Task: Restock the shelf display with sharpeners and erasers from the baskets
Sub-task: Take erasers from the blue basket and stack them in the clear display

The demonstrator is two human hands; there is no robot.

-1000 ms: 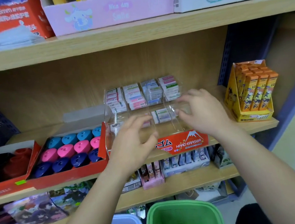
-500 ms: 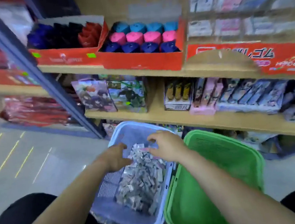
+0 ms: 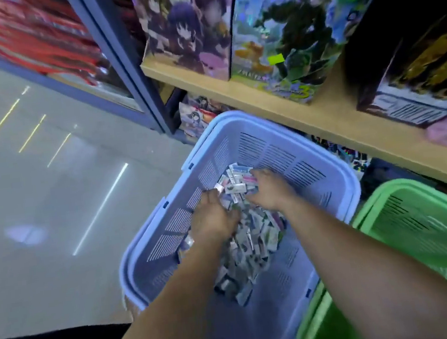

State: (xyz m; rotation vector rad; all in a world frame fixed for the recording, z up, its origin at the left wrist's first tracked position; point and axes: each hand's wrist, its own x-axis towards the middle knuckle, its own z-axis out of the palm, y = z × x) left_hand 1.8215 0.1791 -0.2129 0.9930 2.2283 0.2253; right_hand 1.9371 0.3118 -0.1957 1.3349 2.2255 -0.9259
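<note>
Two hands down in the pale blue slotted plastic basket [image 3: 258, 143]: our left hand [image 3: 213, 218] curls its fingers round a few of the small wrapped erasers [image 3: 250, 252] heaped on its floor, our right hand [image 3: 270, 192] digs into the same heap, fingers buried, so its grip we cannot tell. Just right sits the green plastic basket [image 3: 424, 230]; beyond, the wooden shelf [image 3: 308, 120] carries illustrated boxes [image 3: 186, 25].

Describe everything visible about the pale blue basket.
Pale blue basket, plastic by its look: rectangular, thick rounded rim, slotted walls, upright. It stands below the wooden shelf, close beside the green basket. A heap of small wrapped erasers lies inside; the left hand and right hand reach into the heap.
</note>
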